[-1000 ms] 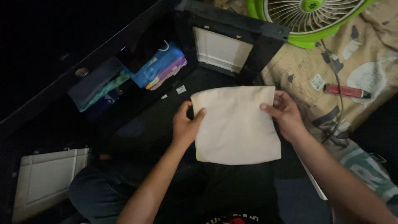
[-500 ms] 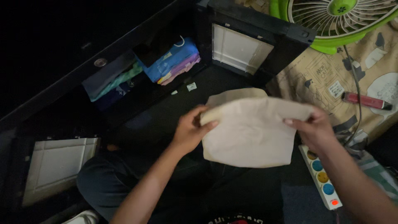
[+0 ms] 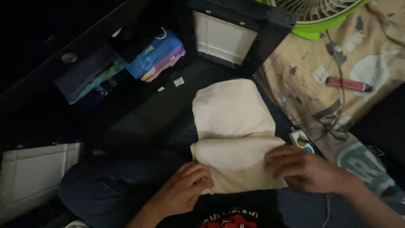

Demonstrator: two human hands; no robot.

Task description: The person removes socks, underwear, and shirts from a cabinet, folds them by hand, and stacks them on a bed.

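- You are folding a cream cloth [image 3: 234, 131] on your lap — judging from how it lies, the near part is doubled over itself and the far part is lying flat, so the fold looks partway made.
- Your left hand [image 3: 185, 190] is pressing the near left corner of the folded part, fingers curled loosely over the edge; whether it is pinching the fabric or only resting on it, I cannot tell.
- Your right hand [image 3: 306, 169] is lying flat on the near right side of the fold, fingers spread and extended, holding it down rather than gripping.
- The next move probably calls for keeping both edges lined up while you are smoothing or turning the doubled part toward the far end — the soft cloth could slip askew.
- Beyond the cloth, colourful folded fabrics [image 3: 158, 55] are sitting in a dark shelf; a green fan [image 3: 320, 19] and a red pen [image 3: 348, 84] are lying to the right.
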